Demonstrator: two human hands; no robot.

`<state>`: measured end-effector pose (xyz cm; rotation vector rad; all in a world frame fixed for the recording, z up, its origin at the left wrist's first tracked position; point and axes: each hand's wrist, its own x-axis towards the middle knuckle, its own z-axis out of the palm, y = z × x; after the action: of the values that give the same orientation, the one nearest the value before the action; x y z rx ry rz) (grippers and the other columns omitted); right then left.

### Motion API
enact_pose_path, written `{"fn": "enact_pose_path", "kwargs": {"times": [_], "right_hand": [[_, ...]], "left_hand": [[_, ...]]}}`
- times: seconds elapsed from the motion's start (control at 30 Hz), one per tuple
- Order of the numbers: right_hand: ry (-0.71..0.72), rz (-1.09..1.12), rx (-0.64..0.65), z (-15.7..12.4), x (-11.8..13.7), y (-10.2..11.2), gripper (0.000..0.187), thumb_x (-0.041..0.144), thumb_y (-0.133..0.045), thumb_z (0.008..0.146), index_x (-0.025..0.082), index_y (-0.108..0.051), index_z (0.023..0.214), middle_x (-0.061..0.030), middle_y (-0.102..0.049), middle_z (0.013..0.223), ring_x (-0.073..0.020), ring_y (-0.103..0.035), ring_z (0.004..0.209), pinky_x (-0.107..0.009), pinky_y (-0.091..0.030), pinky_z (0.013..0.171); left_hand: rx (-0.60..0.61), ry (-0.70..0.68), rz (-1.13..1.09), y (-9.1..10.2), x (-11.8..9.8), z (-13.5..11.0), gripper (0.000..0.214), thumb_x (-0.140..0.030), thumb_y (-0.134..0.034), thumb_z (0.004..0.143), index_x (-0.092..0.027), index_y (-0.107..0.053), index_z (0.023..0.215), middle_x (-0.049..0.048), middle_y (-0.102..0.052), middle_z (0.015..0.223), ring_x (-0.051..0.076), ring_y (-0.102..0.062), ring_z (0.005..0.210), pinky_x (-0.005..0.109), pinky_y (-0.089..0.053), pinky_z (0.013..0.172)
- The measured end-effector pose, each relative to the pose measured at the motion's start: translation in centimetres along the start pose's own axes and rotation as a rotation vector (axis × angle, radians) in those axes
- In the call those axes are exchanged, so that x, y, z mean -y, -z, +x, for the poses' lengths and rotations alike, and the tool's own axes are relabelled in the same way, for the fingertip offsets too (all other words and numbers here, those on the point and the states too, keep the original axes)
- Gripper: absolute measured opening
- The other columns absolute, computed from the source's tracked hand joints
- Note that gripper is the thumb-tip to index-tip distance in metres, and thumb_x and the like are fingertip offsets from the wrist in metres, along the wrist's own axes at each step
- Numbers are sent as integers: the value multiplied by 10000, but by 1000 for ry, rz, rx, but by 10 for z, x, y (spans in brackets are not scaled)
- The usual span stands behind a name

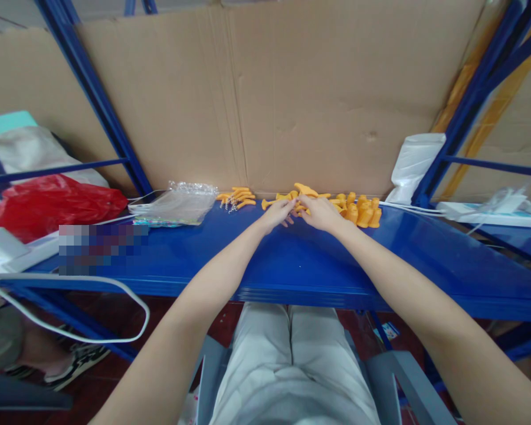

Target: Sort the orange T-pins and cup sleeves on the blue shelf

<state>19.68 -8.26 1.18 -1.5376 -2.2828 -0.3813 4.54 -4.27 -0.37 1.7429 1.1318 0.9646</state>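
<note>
Orange pieces (361, 213) sit along the back of the blue tabletop (301, 265), under and beside both hands, probably bunched there for easy reach. Left hand (276, 215) and right hand (322, 215) meet over the middle ones, fingers bent inward; grip mostly hidden, can't tell how far open or which piece, if any, each has. Pieces at right packed tight, likely to save room; slimmer ones with metal chains (231, 204) lie apart at left. Beyond those, clear plastic bags (181, 203) stacked flat, contents unclear. Red bag (57, 200), white pouch (416, 168): contents not visible.
</note>
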Motion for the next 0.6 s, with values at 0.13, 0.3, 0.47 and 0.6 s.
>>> {"fn": "enact_pose_path", "kwargs": {"times": [0.13, 0.3, 0.47, 0.6], "right_hand": [[-106, -27, 2, 0, -4, 0, 444, 193, -454, 948, 139, -553, 1377, -174, -725, 1212, -323, -683, 1119, -433, -508, 931], [-96, -5, 26, 1, -8, -3, 488, 198, -462, 938, 126, -519, 1417, -187, -681, 1306, -339, -650, 1192, -465, -491, 989], [11, 68, 18, 3, -15, -12, 659, 207, -487, 912, 93, -354, 1547, -210, -566, 1461, -353, -556, 1325, -522, -433, 1077], [51, 96, -18, 3, -18, -17, 674, 214, -496, 909, 152, -341, 1562, -176, -518, 1518, -356, -521, 1364, -576, -401, 1110]], "left_hand": [[112, -63, 152, -3, 5, 0, 169, -212, -578, 970, -143, -598, 817, -14, -657, 657, 47, -530, 446, 152, -404, 478], [122, -123, 313, 0, 5, 0, 265, -179, -525, 977, -141, -589, 723, -53, -574, 490, 47, -470, 360, 158, -380, 466], [-10, -164, 364, 5, 1, 0, 323, -217, -467, 988, -147, -615, 709, -33, -581, 476, 74, -501, 377, 180, -394, 481], [-217, -138, 400, 16, 5, 8, 315, -252, -438, 991, -148, -665, 800, -12, -598, 507, 111, -550, 430, 201, -423, 506]]}}
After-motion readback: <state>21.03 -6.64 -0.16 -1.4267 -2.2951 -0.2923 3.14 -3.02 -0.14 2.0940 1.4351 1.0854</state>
